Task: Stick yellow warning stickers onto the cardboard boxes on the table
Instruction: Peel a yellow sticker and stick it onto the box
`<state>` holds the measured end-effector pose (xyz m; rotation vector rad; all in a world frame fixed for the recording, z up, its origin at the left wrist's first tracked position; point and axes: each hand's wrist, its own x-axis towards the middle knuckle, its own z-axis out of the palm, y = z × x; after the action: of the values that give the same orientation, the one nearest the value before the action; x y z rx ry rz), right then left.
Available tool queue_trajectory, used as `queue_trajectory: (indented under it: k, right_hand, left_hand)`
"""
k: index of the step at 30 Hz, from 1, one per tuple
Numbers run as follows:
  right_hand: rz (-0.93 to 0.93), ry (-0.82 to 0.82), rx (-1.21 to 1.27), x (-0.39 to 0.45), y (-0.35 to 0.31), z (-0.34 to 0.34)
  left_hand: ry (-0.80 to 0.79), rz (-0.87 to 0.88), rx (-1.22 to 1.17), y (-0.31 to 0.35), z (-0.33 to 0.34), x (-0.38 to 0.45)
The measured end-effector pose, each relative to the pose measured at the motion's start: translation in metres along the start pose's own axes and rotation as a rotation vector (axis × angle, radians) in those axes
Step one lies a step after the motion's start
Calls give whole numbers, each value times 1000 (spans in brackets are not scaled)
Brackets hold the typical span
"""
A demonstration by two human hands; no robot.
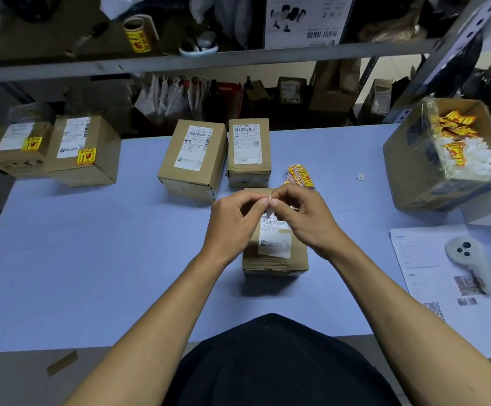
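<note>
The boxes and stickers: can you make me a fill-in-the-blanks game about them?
1. Both hands, left hand and right hand, pinch one small ____ above the nearest box.
2. The two boxes at far left each carry a ____ warning sticker.
3. Loose stickers lie on the ____ table.
Missing words: sticker; yellow; blue

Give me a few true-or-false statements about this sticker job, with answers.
1. Both hands, left hand and right hand, pinch one small sticker. True.
2. The two boxes at far left bear no yellow stickers. False: each has one.
3. The nearest box already carries a yellow sticker. False: only white labels show.
4. Loose stickers lie on the table. True.
</note>
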<state>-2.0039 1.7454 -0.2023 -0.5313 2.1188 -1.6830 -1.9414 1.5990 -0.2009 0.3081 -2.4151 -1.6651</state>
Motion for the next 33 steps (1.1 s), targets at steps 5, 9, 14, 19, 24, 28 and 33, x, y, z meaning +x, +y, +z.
queue_trajectory:
  k: [5,9,14,19,24,28,33]
  right_hand:
    - [21,49,-42,-1,1,4]
    - [36,91,-42,-1,3,9]
    - [211,165,42,-3,12,1]
    - [385,256,76,-10,32,-22]
    - [486,390,102,-20,63,-49]
    - [650,394,34,-31,102,-66]
    - [771,332,-174,-44,138,-75]
  left_hand:
    - [51,93,142,3,4,0]
    - [69,-158,-46,4,11,2]
    - [155,-442,-310,-2,20,6]
    - [225,-618,-460,-8,27,9]
    - [265,-614,-408,-13,35,11]
    - [254,-595,-297,-18,41,13]
    - [226,-567,-187,-20,46,12]
